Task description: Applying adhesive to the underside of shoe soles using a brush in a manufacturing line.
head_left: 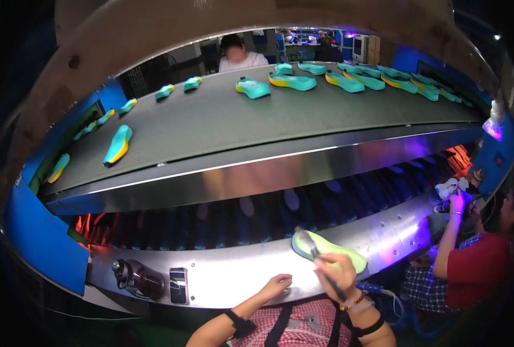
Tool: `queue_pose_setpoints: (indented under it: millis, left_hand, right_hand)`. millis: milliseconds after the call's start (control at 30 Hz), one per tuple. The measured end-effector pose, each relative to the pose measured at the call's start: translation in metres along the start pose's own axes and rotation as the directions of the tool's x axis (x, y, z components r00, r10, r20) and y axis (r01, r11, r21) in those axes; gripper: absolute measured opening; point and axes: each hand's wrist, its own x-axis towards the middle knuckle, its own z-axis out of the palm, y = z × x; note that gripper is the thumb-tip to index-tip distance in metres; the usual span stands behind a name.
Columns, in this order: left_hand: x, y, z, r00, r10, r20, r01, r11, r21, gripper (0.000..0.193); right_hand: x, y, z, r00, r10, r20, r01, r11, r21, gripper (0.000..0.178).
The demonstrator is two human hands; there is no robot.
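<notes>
My right hand (336, 274) is closed round the dark handle of a brush (311, 245). The brush's bristle end rests at the left end of a yellow-green shoe sole (341, 248). That sole lies on the shiny metal ledge (228, 272) in front of me, its right part partly behind my hand. Left of the sole, my left hand (277, 287) hovers by the ledge's near edge. Its fingers are curled in loosely, and I see nothing in them.
Behind the ledge, dark shoe parts (210, 222) fill a lower conveyor. Teal-and-yellow soles (292, 81) ride the upper belt (193, 127). A dark bottle (138, 279) and a phone (178, 285) stand left. At right, a co-worker in red (476, 266) handles a shoe.
</notes>
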Motion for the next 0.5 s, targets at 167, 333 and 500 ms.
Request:
queue_pose_setpoints:
  millis: [167,333,500]
  left_hand:
    - [0.032,0.039,0.076,0.799,0.57,0.19,-0.582,0.654,0.484,0.041]
    - [0.075,0.042,0.09,0.815,0.528,0.24,-0.51,0.455,0.73,0.026]
    - [0.084,0.015,0.068,0.701,0.651,0.291,-0.58,0.284,0.763,0.016]
  right_hand:
    - [-0.05,0.056,0.014,0.565,0.818,-0.112,-0.704,0.548,0.452,0.015]
    - [-0.078,0.072,0.0,0.375,0.927,0.005,-0.774,0.309,0.553,0.022]
    - [-0.096,0.084,-0.006,0.382,0.923,0.039,-0.741,0.281,0.61,0.021]
